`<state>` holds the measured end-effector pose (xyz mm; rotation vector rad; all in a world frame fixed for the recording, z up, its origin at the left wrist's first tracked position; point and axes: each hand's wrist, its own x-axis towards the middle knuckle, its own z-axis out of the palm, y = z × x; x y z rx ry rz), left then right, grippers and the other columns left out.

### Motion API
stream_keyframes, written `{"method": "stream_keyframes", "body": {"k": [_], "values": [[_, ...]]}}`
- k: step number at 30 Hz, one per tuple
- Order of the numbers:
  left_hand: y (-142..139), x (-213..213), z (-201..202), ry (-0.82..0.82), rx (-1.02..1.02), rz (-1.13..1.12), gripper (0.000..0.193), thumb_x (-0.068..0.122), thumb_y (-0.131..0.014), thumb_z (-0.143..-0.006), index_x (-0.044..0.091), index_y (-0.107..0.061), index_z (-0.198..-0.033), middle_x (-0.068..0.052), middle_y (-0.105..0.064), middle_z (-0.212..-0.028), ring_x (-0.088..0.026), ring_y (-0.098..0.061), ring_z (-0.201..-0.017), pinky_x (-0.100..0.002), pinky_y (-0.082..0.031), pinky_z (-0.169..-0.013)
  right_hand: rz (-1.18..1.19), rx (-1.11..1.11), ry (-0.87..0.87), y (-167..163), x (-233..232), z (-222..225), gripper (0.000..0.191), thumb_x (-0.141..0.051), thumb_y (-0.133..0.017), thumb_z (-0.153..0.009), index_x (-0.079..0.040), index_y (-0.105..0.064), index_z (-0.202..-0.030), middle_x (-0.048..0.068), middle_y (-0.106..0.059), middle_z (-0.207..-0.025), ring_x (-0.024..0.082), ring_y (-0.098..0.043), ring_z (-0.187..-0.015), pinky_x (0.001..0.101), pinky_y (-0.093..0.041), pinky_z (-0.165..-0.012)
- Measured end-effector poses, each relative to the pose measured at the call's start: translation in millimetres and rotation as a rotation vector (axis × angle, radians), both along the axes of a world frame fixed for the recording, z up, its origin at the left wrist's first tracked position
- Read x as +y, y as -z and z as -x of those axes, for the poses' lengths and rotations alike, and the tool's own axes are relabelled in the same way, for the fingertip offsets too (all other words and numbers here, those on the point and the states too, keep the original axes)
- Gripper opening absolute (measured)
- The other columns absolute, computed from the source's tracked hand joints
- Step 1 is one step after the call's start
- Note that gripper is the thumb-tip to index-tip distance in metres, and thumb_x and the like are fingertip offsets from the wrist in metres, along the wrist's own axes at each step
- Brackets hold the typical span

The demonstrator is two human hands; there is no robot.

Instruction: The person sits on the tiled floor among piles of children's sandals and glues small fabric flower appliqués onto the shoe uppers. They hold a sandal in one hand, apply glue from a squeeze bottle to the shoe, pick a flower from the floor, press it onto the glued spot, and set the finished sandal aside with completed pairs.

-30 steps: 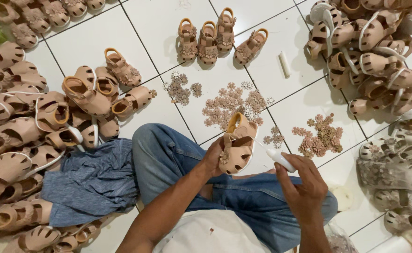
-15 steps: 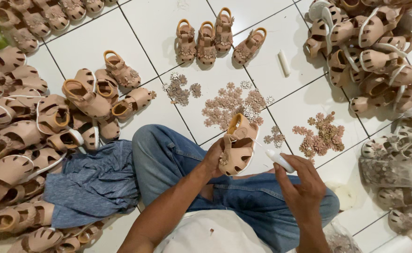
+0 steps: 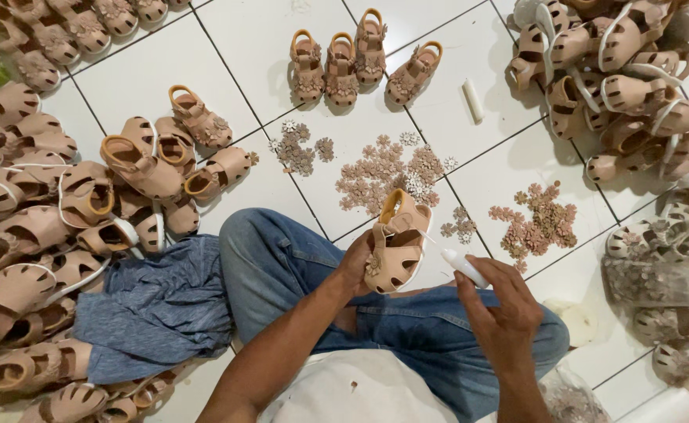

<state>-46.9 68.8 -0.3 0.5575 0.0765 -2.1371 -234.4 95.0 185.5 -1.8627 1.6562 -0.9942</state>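
The small tan sandal (image 3: 398,243) was held above the person's blue-jeaned knee, its sole side turned toward the white tiled floor (image 3: 125,63) and a little flower trim on its toe strap near the thumb. The left hand (image 3: 358,266) gripped it from the left, fingers wrapped around the toe end. Just to the right, the right hand (image 3: 501,309) was closed around a white tube (image 3: 464,266), whose tip pointed up and left toward the sandal and stood just beside its sole edge, apart from it or barely touching; which one could not be told.

Beyond the sandal, on the floor, lay loose heaps of small flower trims (image 3: 384,172), pinkish brown with a few white ones, and another heap (image 3: 539,223) further right. Past these stood a row of four finished sandals (image 3: 360,59), and near them a white stick (image 3: 471,100) lay on a tile. A big pile of tan sandals (image 3: 47,204) filled the left side, a second pile (image 3: 627,86) the upper right. A blue-grey cloth (image 3: 152,309) lay beside the left knee.
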Motion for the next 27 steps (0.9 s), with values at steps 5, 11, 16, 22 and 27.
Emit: {"method": "stream_keyframes", "body": {"k": [5, 11, 16, 22, 27], "values": [[0.0, -4.4, -3.8, -0.041, 0.04, 0.041, 0.041, 0.036, -0.049, -0.11, 0.004, -0.057, -0.133, -0.011, -0.072, -0.11, -0.02, -0.074, -0.09, -0.035, -0.065, -0.077, -0.064, -0.22, -0.012, 23.5, -3.5, 13.4, 0.03, -0.001, -0.078, -0.089, -0.001, -0.072, -0.119, 0.01, -0.07, -0.115, 0.017, -0.068, -0.102, 0.0278, -0.058, -0.081], [4.8, -17.9, -10.1, 0.023, -0.127, -0.044, 0.042, 0.039, -0.047, -0.104, 0.007, -0.059, -0.128, -0.01, -0.072, -0.106, -0.019, -0.074, -0.085, -0.035, -0.065, -0.071, -0.204, -0.608, 0.127, 84.0, -54.7, 48.7, 0.027, -0.006, -0.078, -0.096, 0.002, -0.074, -0.122, 0.007, -0.068, -0.111, 0.016, -0.065, -0.093, 0.0268, -0.055, -0.076], [16.1, -43.0, -5.7, -0.037, -0.035, -0.027, 0.039, 0.033, -0.045, -0.108, 0.003, -0.059, -0.129, -0.01, -0.072, -0.108, -0.019, -0.074, -0.089, -0.033, -0.065, -0.074, -0.291, -0.599, 0.174, 144.4, -126.8, 71.3, 0.027, -0.016, -0.077, -0.091, -0.001, -0.071, -0.113, 0.006, -0.075, -0.099, 0.013, -0.071, -0.086, 0.0271, -0.062, -0.077], [25.2, -77.9, 6.2, -0.014, -0.163, 0.027, 0.037, 0.034, -0.045, -0.109, 0.005, -0.06, -0.126, -0.009, -0.072, -0.107, -0.018, -0.073, -0.089, -0.032, -0.064, -0.074, -0.279, -0.073, 0.311, 212.8, -186.6, 81.2, 0.029, -0.025, -0.079, -0.09, -0.001, -0.073, -0.104, 0.008, -0.073, -0.088, 0.016, -0.065, -0.073, 0.0323, -0.054, -0.067], [25.6, -92.3, 14.5, 0.031, -0.174, -0.026, 0.041, 0.037, -0.047, -0.105, 0.005, -0.061, -0.126, -0.009, -0.072, -0.105, -0.018, -0.073, -0.086, -0.032, -0.064, -0.071, -0.222, -0.052, 0.321, 241.1, -210.7, 81.7, 0.028, -0.023, -0.079, -0.091, 0.001, -0.066, -0.096, 0.011, -0.07, -0.079, 0.02, -0.064, -0.07, 0.0355, -0.052, -0.067]]}}
